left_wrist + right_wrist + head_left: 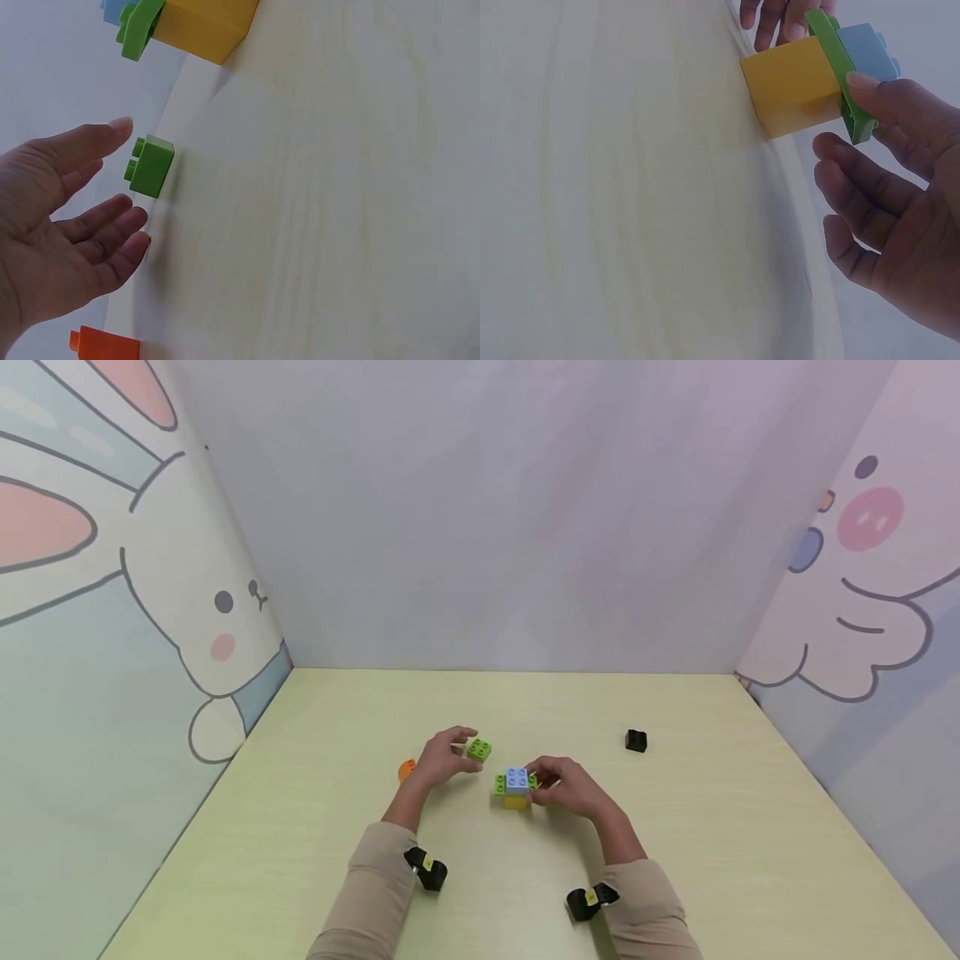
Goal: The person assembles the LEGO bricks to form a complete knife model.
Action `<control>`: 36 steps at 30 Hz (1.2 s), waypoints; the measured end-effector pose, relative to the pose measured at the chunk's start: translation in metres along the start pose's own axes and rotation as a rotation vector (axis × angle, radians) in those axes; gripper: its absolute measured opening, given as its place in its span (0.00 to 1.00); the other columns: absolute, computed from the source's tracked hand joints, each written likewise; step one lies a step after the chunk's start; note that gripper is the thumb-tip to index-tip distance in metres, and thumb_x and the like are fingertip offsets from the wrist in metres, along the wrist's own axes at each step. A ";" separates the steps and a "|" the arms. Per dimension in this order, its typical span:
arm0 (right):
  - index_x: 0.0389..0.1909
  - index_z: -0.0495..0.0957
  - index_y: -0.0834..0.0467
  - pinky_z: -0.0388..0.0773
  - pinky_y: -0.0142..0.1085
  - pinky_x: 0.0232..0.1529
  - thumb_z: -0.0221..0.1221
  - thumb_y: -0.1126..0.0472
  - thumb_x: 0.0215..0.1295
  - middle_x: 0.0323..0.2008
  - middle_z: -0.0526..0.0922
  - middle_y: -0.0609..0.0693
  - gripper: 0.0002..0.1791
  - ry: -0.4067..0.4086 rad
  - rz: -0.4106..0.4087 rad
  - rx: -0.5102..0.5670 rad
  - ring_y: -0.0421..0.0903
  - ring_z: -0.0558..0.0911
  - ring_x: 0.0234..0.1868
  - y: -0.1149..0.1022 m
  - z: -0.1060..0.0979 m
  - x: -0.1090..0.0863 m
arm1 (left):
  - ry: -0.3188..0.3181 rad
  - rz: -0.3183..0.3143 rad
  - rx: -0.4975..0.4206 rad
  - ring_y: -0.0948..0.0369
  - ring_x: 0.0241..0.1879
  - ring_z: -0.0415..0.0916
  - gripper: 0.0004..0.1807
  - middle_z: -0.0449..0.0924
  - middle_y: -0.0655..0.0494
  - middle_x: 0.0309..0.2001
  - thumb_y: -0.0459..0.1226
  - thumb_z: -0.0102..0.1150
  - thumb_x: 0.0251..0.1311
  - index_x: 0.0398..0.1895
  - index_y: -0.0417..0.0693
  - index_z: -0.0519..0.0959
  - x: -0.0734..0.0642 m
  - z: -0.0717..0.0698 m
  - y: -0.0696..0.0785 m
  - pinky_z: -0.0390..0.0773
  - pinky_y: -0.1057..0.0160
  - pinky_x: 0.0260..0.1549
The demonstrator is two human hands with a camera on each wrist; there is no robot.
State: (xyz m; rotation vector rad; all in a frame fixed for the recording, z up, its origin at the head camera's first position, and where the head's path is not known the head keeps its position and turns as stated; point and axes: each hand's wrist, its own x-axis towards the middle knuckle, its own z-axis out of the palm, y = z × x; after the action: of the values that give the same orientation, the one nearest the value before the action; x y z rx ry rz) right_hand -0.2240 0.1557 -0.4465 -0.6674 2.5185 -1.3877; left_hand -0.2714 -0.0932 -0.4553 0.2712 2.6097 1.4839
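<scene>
A stack of toy building bricks stands on the table: a yellow brick [795, 86] at the bottom, a long flat green plate [500, 785] across it and a light blue brick [517, 779] on top. My right hand [572, 785] pinches the plate's right end between thumb and index finger, its other fingers loosely bent. Farther back and to the left lies a small green brick [479, 749], studs up. My left hand [444, 757] reaches beside it, thumb and fingers spread on either side. In the left wrist view a gap shows between the fingertips and this green brick [152, 166].
An orange brick [406, 769] lies just left of the left wrist, partly hidden by it. At the back right of the table [720, 827] sits a black brick [636, 741]. A pale curtain [487, 527] and printed side walls border the table.
</scene>
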 end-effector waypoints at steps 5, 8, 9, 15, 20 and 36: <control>0.42 0.79 0.61 0.71 0.38 0.33 0.66 0.69 0.51 0.33 0.77 0.52 0.16 0.008 0.011 0.010 0.47 0.73 0.33 0.010 0.001 0.003 | -0.053 0.015 0.011 0.50 0.50 0.71 0.32 0.71 0.45 0.55 0.32 0.71 0.46 0.59 0.46 0.72 0.009 0.000 -0.006 0.73 0.53 0.45; 0.42 0.79 0.60 0.71 0.39 0.33 0.67 0.67 0.51 0.32 0.77 0.51 0.15 0.011 0.007 0.015 0.47 0.73 0.33 0.010 0.002 0.003 | -0.069 0.029 0.033 0.52 0.49 0.71 0.31 0.72 0.46 0.53 0.31 0.70 0.47 0.58 0.45 0.73 0.014 -0.001 -0.010 0.72 0.54 0.46; 0.42 0.79 0.60 0.71 0.39 0.33 0.67 0.67 0.51 0.32 0.77 0.50 0.15 0.011 0.006 0.015 0.48 0.73 0.33 0.009 0.002 0.003 | -0.073 0.033 0.039 0.52 0.48 0.71 0.31 0.72 0.46 0.52 0.30 0.70 0.47 0.58 0.45 0.73 0.016 -0.001 -0.011 0.72 0.54 0.46; 0.43 0.79 0.61 0.71 0.39 0.34 0.67 0.67 0.51 0.33 0.77 0.51 0.16 0.011 0.025 0.019 0.48 0.73 0.34 0.009 0.002 0.002 | -0.076 0.045 0.082 0.55 0.42 0.70 0.28 0.73 0.49 0.45 0.30 0.70 0.46 0.54 0.42 0.76 0.020 0.000 -0.013 0.71 0.56 0.44; 0.44 0.78 0.62 0.70 0.39 0.34 0.66 0.69 0.52 0.35 0.77 0.53 0.16 0.011 0.034 0.012 0.47 0.72 0.34 0.005 0.002 0.001 | -0.043 0.049 0.136 0.57 0.37 0.67 0.24 0.71 0.51 0.42 0.30 0.70 0.46 0.51 0.44 0.78 0.022 0.004 -0.013 0.70 0.59 0.38; 0.43 0.77 0.67 0.69 0.39 0.34 0.64 0.72 0.54 0.35 0.76 0.60 0.14 0.003 0.040 0.019 0.50 0.72 0.35 -0.035 -0.004 -0.012 | 0.009 0.003 -0.011 0.57 0.41 0.75 0.21 0.77 0.53 0.43 0.31 0.71 0.46 0.46 0.44 0.78 0.019 0.000 -0.012 0.74 0.58 0.42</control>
State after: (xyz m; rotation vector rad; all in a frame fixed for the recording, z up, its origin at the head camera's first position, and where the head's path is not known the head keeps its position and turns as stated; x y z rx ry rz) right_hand -0.2045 0.1486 -0.4160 -0.6085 2.5033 -1.3984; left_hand -0.2910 -0.0948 -0.4661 0.2683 2.6090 1.5032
